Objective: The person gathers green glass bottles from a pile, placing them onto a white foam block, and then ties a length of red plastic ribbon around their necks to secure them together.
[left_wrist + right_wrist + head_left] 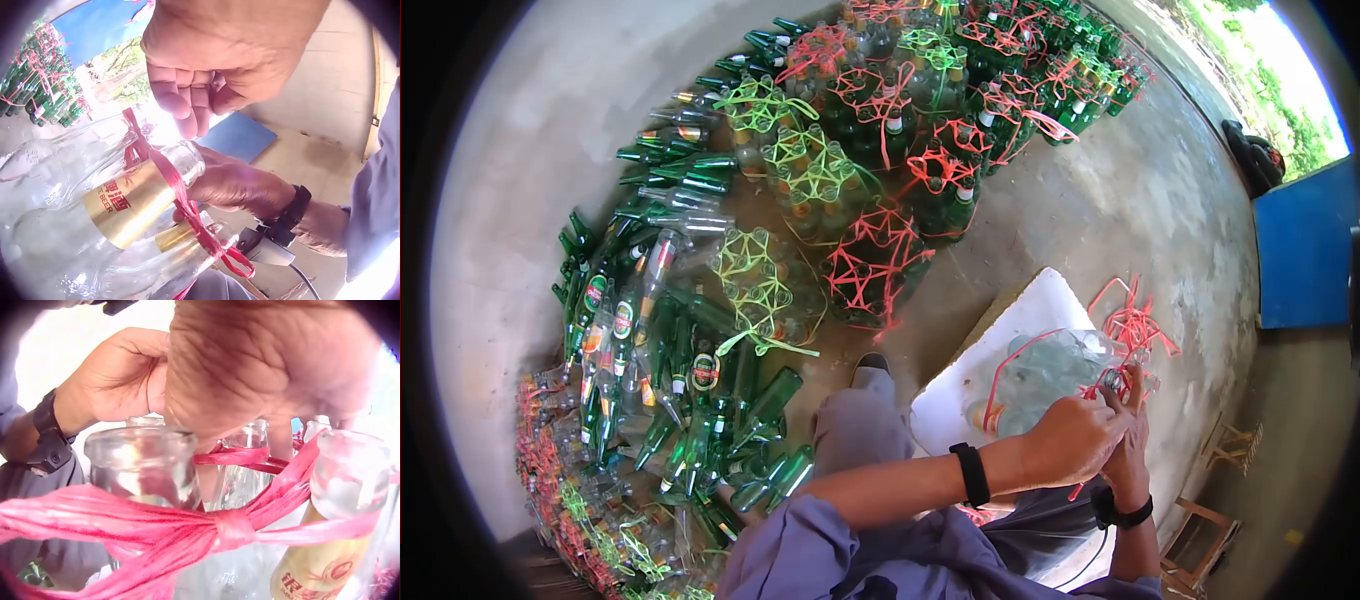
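Note:
Clear glass bottles (pixel 1030 385) lie grouped on a white block (pixel 945 405); red strapping (pixel 231 528) is knotted and looped around their necks. My left hand (pixel 1075 438) (pixel 231 56) is over the necks, its fingers bent; glare hides whether they pinch strap. Beside it, my right hand (pixel 1130 455) (pixel 269 369) reaches among the necks, with one finger extended in the head view and the other fingertips hidden. In the left wrist view, a gold-labelled bottle (pixel 131 203) is below my left hand, and my right hand (pixel 240 184) is behind a bottle mouth.
Loose green bottles (pixel 770 405) are piled at left. Bundles tied with green straps (pixel 755 285) and red straps (pixel 880 255) stand across the back. Loose red strapping (pixel 1138 325) lies beyond the block; a blue panel (pixel 1305 250) and wooden stool (pixel 1200 540) are at right.

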